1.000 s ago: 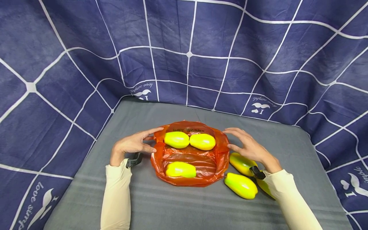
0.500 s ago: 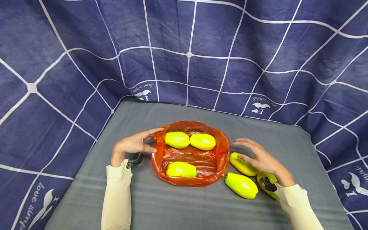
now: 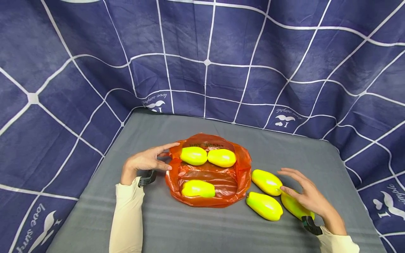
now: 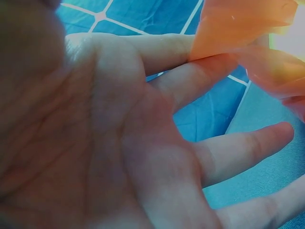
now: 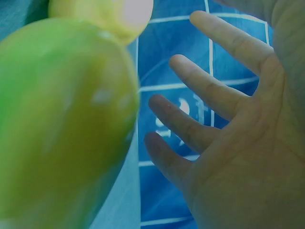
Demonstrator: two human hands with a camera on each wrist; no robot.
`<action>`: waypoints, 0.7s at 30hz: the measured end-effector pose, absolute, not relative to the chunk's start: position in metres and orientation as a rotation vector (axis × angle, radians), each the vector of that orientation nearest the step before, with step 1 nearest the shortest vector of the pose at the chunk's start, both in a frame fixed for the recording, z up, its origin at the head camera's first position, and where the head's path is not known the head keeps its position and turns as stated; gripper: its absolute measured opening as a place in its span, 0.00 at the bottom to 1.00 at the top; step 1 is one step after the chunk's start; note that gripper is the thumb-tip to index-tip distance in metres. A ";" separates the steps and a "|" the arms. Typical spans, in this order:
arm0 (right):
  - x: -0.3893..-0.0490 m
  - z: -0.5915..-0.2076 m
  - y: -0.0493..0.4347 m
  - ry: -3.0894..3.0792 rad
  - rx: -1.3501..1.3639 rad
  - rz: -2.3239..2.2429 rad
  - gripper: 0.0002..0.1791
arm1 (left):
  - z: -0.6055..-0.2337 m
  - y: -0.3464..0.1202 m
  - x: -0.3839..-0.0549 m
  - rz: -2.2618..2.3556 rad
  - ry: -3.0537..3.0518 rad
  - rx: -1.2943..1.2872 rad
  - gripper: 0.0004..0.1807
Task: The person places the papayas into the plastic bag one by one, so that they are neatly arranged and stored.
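Observation:
An orange-red plastic bag (image 3: 172, 179) lies with its mouth wide, holding two papayas (image 3: 193, 156) (image 3: 222, 158) at the back and a papaya (image 3: 198, 188) near the front. At the bag's left rim, my left hand (image 3: 147, 160) rests its extended fingers against the plastic; in the left wrist view the fingers are spread and touch the bag (image 4: 243, 28). My right hand (image 3: 310, 195) hovers over the rightmost papaya (image 3: 292, 205), partly covering it. Its fingers are spread and hold nothing; the right wrist view shows a papaya (image 5: 62, 124) beside them, apart from the fingertips.
Two more yellow-green papayas, a rear one (image 3: 267, 182) and a front one (image 3: 265, 206), lie just right of the bag. Grey cloth (image 3: 190, 232) covers the table. A blue curtain (image 3: 177, 77) with white lines closes off the back and sides.
My right hand has left the bag's right rim and moved right and toward me, over the rightmost papaya. My left hand stays at the left rim.

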State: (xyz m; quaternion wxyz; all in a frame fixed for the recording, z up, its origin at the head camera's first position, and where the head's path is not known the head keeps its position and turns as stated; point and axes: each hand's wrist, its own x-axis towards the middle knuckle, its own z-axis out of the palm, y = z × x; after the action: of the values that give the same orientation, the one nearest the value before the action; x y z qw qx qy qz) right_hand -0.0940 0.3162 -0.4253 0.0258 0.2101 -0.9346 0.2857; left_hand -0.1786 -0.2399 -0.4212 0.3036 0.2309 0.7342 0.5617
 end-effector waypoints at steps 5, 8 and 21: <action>-0.081 -0.432 0.324 -2.872 0.584 0.942 0.28 | -0.421 -0.241 -0.177 1.494 1.935 0.601 0.50; -0.074 -0.436 0.327 -2.871 0.536 0.952 0.28 | -0.419 -0.241 -0.177 1.494 1.932 0.584 0.50; -0.056 -0.452 0.333 -2.847 0.490 0.969 0.31 | -0.420 -0.241 -0.177 1.493 1.927 0.549 0.50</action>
State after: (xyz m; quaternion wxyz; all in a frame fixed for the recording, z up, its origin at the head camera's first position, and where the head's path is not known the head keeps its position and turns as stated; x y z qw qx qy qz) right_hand -0.0557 0.3327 -0.4519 0.0470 0.1607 -0.9333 0.3177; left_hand -0.1769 -0.2413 -0.4199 0.3161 0.2084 0.7316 0.5668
